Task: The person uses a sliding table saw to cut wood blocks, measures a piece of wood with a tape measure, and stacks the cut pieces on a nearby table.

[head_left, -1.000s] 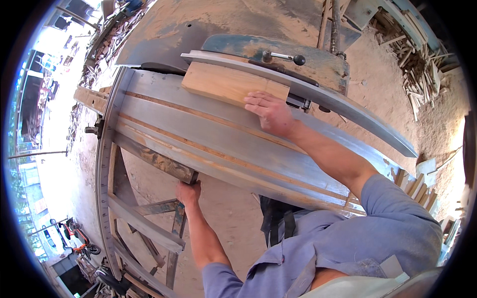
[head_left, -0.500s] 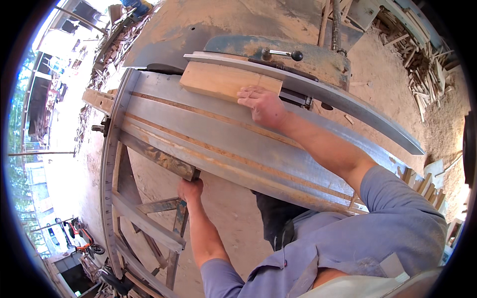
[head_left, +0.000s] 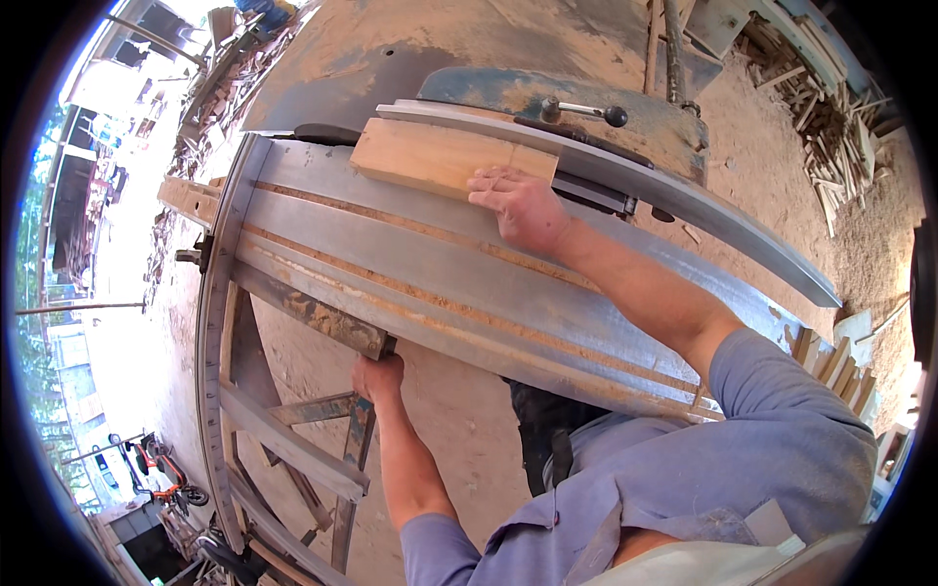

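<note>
A thick, pale wooden block (head_left: 440, 156) lies lengthwise on the metal sliding table (head_left: 391, 249) of a saw, close along a long metal fence (head_left: 703, 205). My right hand (head_left: 528, 210) grips its near right end, with the fingers over the top and the thumb side out of sight. Lower down, my left hand (head_left: 379, 376) is closed in a fist at the end of a dusty bar (head_left: 322, 320) beside the table. What exactly sits inside that fist is hidden.
Behind the fence stands a dusty blue housing with a ball-ended lever (head_left: 591, 112). A ruled crosswise rail (head_left: 210, 361) and metal frame (head_left: 293, 444) are at the left. Scrap wood (head_left: 831, 146) is heaped at the far right, and wood strips (head_left: 831, 366) stand near my right elbow.
The block, sliding table and both hands have shifted slightly left relative to the fence and lever. Both hands keep the same hold.
</note>
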